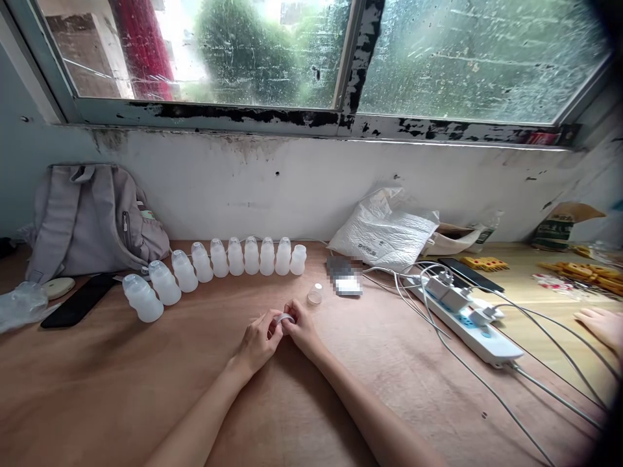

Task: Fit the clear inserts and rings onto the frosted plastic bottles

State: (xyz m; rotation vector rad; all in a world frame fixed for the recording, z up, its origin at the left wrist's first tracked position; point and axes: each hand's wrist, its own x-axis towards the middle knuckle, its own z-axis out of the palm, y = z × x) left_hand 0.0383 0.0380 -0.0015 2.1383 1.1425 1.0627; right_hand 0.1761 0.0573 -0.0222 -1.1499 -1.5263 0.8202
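Note:
My left hand (263, 337) and my right hand (300, 327) meet over the middle of the table, fingers closed around a small pale ring (284, 318). Its finer shape is partly covered by my fingers. Just beyond my right hand, a clear dome cap (315, 295) stands on the tabletop. Farther back, several frosted baby bottles (219, 259) with clear caps form a curved row. The bottle at the row's right end (298, 261) is shorter and has no dome cap on it.
A grey backpack (92, 220) and a black phone (80, 301) are at the left. Behind on the right lies a silver padded bag (384, 227). A white power strip (467, 324) trails cables across the right side. Another person's hand (601, 324) rests at the far right.

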